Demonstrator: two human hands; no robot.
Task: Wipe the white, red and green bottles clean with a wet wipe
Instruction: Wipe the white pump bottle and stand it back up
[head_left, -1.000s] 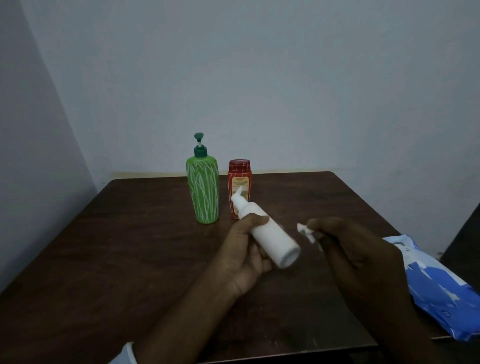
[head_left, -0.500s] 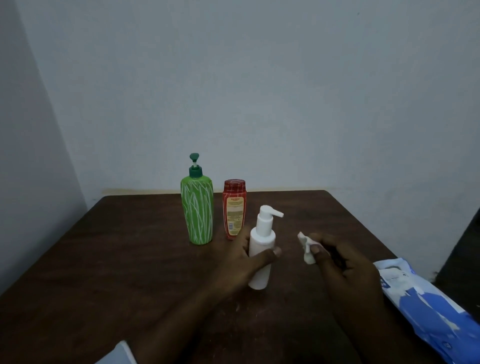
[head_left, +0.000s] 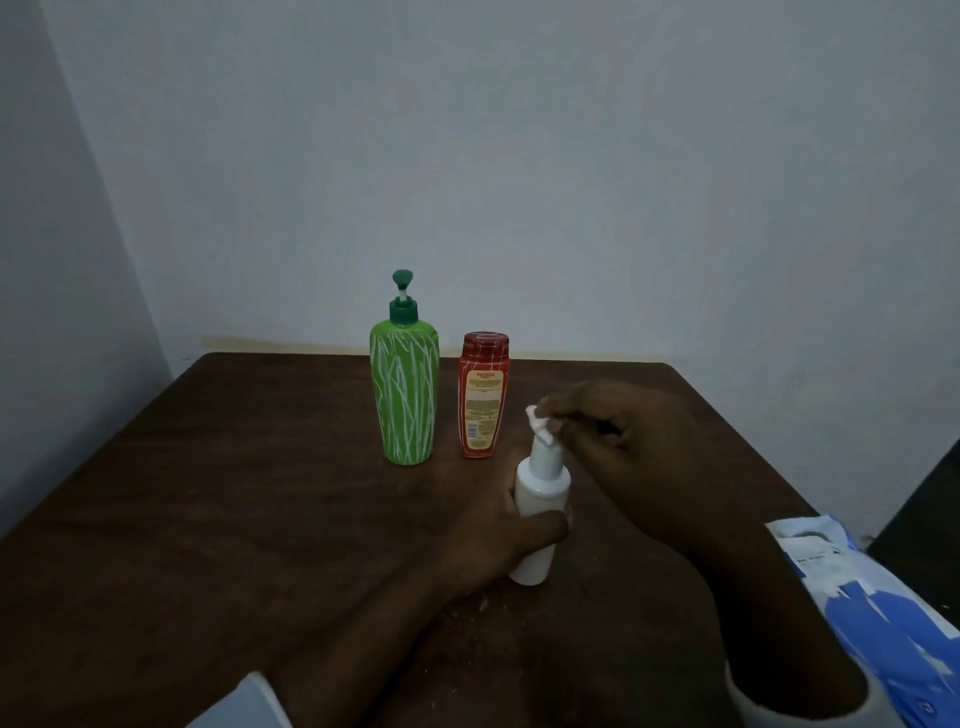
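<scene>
A white pump bottle (head_left: 540, 493) stands upright on the dark wooden table (head_left: 234, 509), and my left hand (head_left: 498, 540) is wrapped around its body. My right hand (head_left: 623, 447) pinches a small folded white wet wipe (head_left: 539, 423) against the bottle's pump head. Behind them, the green pump bottle (head_left: 405, 395) with white streaks and the red bottle (head_left: 483, 397) with a yellow label stand side by side, untouched.
A blue and white pack of wet wipes (head_left: 872, 608) lies at the table's right front edge. Grey walls close in behind and on the left. Small crumbs dot the table near my left wrist.
The white bottle went from tilted in my left hand to standing upright on the table. My right hand moved left and brought the wipe onto the pump head.
</scene>
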